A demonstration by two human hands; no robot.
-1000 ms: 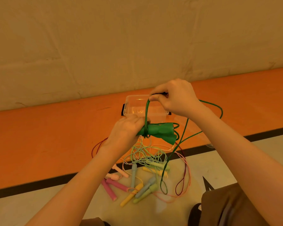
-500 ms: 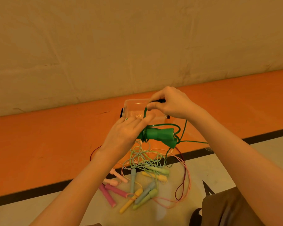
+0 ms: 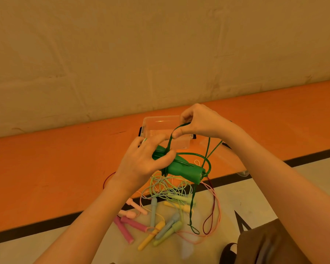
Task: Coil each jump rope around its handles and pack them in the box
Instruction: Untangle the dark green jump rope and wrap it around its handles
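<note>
My left hand (image 3: 147,161) is curled round one end of the two green handles (image 3: 181,168), held side by side at the middle of the frame, thumb pressing the first turns of cord against them. Just above, my right hand (image 3: 200,122) pinches the green cord (image 3: 170,143) between thumb and forefinger, drawn fairly taut down to the handles. From the handles' right end the cord loops out and a long tail hangs toward the lower middle of the frame, down to the floor. That tail falls right across the heap of loose ropes (image 3: 166,189) below, pale green, pink and dark red cords tangled over pastel handles (image 3: 154,223). I judge that to be the main risk: as I wind, the trailing green tail could snag a loop of that heap and drag it up into the coil. The turns could also slide off the handles if my thumb eases, since few are on yet. The clear plastic box (image 3: 160,124) sits open behind my hands on the orange strip of floor (image 3: 55,168), nothing visibly packed in it.
</note>
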